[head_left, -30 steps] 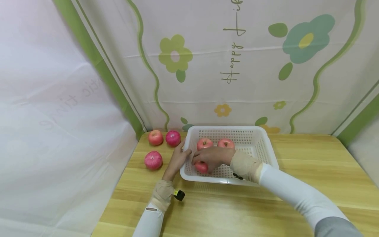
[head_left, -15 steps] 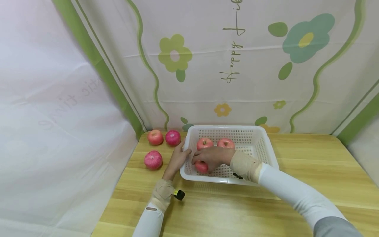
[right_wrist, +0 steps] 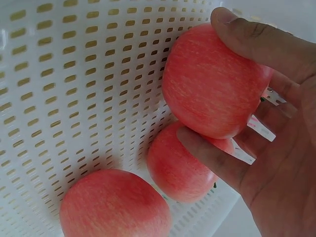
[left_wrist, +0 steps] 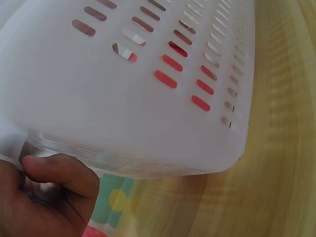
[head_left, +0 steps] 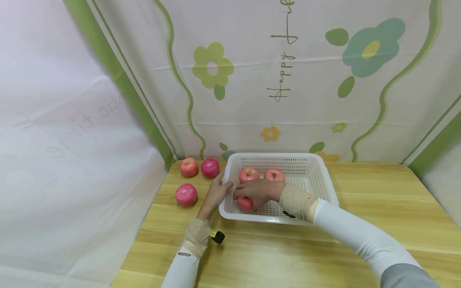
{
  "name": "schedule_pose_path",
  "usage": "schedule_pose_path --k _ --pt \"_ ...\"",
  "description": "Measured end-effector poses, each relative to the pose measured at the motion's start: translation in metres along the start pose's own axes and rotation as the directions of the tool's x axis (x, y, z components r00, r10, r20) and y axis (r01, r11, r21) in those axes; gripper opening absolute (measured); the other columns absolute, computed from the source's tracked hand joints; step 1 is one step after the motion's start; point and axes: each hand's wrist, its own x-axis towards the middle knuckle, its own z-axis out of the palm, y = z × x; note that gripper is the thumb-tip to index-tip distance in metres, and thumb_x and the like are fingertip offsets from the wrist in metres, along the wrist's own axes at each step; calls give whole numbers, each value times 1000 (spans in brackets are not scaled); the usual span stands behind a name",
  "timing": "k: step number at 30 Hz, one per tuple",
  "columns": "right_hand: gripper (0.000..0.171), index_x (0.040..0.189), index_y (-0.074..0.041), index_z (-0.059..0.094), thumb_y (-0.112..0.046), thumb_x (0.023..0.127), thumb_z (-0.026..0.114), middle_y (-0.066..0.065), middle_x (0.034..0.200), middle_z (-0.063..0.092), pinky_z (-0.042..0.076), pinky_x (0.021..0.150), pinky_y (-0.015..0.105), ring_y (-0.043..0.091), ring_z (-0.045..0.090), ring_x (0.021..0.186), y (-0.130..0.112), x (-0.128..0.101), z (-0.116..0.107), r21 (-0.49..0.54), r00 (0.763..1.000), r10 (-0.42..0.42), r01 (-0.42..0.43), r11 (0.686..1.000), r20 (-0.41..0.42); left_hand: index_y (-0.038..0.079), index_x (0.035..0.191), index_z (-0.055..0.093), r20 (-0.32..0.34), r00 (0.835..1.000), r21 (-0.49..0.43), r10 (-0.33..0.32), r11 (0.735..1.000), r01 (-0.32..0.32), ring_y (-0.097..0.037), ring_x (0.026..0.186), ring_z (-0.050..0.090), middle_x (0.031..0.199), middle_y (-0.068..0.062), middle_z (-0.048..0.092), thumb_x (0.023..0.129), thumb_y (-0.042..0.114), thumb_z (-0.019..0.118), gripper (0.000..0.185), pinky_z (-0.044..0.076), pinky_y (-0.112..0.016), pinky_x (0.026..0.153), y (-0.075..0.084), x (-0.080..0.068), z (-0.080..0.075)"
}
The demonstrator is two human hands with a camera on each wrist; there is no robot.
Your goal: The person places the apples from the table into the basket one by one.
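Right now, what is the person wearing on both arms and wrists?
Both arms wear long white sleeves; the right sleeve ends in grey at the upper arm. A beige elastic wrap covers each wrist, the left wrap and the right wrap. A small black and yellow device sits on the left wrap.

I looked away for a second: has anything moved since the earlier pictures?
Nothing visibly changed. The right hand still grips an apple inside the basket, and the left hand still holds the basket's left wall.
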Motion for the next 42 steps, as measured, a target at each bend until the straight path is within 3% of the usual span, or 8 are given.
schedule_pose_path --k 17,24,37,42 --pt "74 147 -23 60 -28 79 89 -2 148 59 54 110 37 15 57 134 1 -1 1 -11 1000 6 -6 1000 -11 18 169 31 14 1000 -15 7 1000 -7 -38 122 70 143 -28 64 100 16 56 74 65 -49 91 1 0 0" --pt "70 148 -21 60 -32 84 85 -1 150 59 54 111 37 16 57 136 -1 -2 -2 -15 1000 -5 5 1000 -25 22 170 31 17 1000 -27 -1 1000 2 -38 122 70 144 -27 64 100 17 56 75 65 -49 90 1 -1 0" --pt "77 151 -21 58 -31 81 87 0 154 56 53 113 40 19 55 140 -1 -6 -6 -12 1000 13 -13 1000 -15 22 170 31 13 1000 -28 -22 999 23 -37 123 70 146 -26 63 101 19 58 74 65 -50 92 -2 0 -1" --pt "72 150 -20 58 -35 84 84 -1 153 59 52 114 42 21 56 141 3 -11 -8 -40 999 -9 7 999 -52 22 170 31 11 1000 -31 -21 999 21 -36 122 70 146 -25 63 100 18 58 74 64 -50 92 -2 0 -1"
